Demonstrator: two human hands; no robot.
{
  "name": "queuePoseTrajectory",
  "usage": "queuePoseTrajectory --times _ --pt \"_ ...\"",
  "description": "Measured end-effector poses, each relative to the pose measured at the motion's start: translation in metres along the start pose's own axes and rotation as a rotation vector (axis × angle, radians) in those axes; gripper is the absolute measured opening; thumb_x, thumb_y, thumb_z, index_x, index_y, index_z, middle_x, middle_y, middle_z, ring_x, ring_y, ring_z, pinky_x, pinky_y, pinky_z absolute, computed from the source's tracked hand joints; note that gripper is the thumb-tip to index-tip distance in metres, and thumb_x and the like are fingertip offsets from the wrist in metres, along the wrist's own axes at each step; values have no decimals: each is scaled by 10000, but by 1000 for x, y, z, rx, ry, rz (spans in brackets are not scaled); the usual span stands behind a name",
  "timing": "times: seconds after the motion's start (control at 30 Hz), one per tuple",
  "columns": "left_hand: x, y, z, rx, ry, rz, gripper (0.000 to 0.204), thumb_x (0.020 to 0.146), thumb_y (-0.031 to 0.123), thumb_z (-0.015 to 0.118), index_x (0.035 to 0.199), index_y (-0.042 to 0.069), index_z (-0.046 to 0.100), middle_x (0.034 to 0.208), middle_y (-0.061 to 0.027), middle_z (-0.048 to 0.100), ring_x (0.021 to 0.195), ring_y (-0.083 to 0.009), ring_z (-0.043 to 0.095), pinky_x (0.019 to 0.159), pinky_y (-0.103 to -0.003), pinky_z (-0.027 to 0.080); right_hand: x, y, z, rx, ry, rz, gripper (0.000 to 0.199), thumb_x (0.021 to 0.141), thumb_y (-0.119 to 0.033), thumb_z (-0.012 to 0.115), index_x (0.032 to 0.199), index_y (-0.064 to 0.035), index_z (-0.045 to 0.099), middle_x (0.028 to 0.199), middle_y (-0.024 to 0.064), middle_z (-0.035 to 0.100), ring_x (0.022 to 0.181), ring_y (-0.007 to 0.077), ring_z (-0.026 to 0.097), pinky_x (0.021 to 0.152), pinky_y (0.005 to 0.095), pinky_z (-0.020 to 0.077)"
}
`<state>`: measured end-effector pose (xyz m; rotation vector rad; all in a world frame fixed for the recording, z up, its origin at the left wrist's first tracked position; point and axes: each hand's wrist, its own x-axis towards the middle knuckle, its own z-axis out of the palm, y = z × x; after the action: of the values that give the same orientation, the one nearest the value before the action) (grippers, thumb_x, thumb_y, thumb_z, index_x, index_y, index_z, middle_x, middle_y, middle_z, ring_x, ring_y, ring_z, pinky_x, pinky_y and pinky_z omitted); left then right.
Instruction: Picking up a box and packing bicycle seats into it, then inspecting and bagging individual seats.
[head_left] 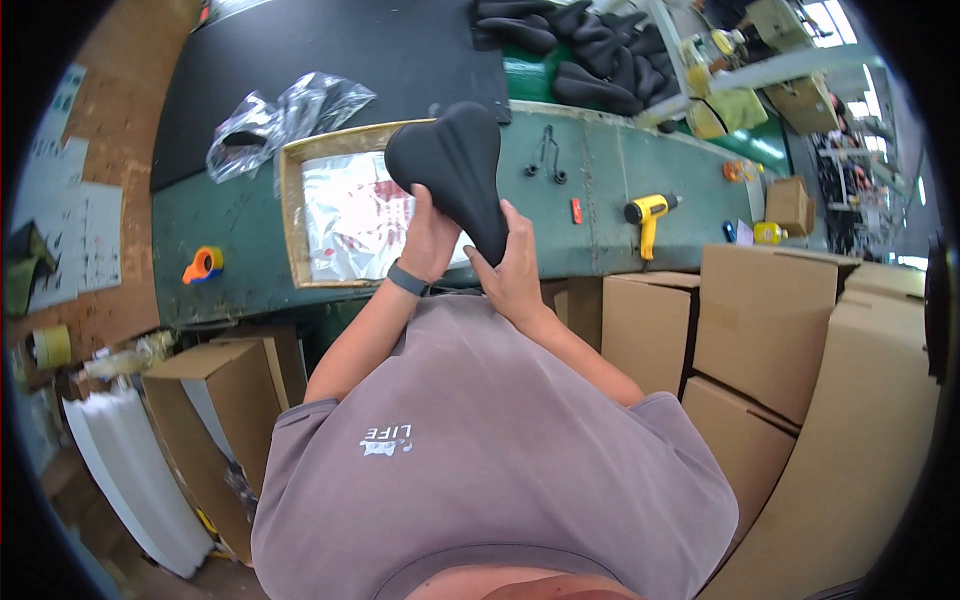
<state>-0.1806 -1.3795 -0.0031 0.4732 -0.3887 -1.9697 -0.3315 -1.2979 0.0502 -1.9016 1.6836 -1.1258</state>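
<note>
Cardboard boxes [770, 325] crowd a green workbench [600, 240] as a worker grips a black saddle [450, 160] in both hands, its wide end up over the right side of a shallow tray [291, 220]. The left hand [432, 243], a dark band [406, 279] at its wrist, clasps the saddle's left edge; the right hand [512, 275] has fingers and thumb closed about the narrow nose. Silver film [335, 215] lines the tray. At right lies a yellow heat gun [651, 209]; more saddles [610, 60] lie heaped beyond.
</note>
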Motion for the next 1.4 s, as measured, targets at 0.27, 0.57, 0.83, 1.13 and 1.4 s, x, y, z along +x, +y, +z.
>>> queuePoseTrajectory --times 0.27,0.57,0.83,1.13,1.4 --pt "43 -104 -6 295 295 -555 699 1017 191 843 1508 122 351 1254 -153 659 975 -272 777 789 -468 696 -24 160 -50 232 22 524 380 1106 -228 700 1401 11 679 1103 172 793 1044 297 771 958 426 601" --pt "85 -234 -28 317 475 -585 620 950 36 840 1373 102 392 1075 -129 634 828 -252 729 696 -409 656 90 435 15 -477 32 545 898 925 -479 861 1492 127 519 1319 346 715 1271 500 668 1112 557 515" --pt "67 -265 -25 303 727 -693 1124 889 -43 858 1710 166 119 1068 -109 723 861 -211 760 733 -379 689 151 434 13 -443 -380 810 920 924 -653 710 1504 51 592 1266 327 771 1216 500 736 1057 551 575" --pt "57 -313 -63 281 741 -614 879 880 70 901 1576 130 367 1072 -98 724 825 -218 758 667 -390 673 65 223 -87 -459 -792 494 705 920 -575 757 1361 -25 784 1082 302 809 1051 490 786 957 544 623" --pt "51 -332 -66 169 815 -582 959 876 67 881 1629 170 297 1023 -97 716 682 -219 731 569 -399 647 52 217 -40 -632 -927 426 640 909 -526 727 1271 -4 803 1019 302 808 1013 479 792 929 549 631"
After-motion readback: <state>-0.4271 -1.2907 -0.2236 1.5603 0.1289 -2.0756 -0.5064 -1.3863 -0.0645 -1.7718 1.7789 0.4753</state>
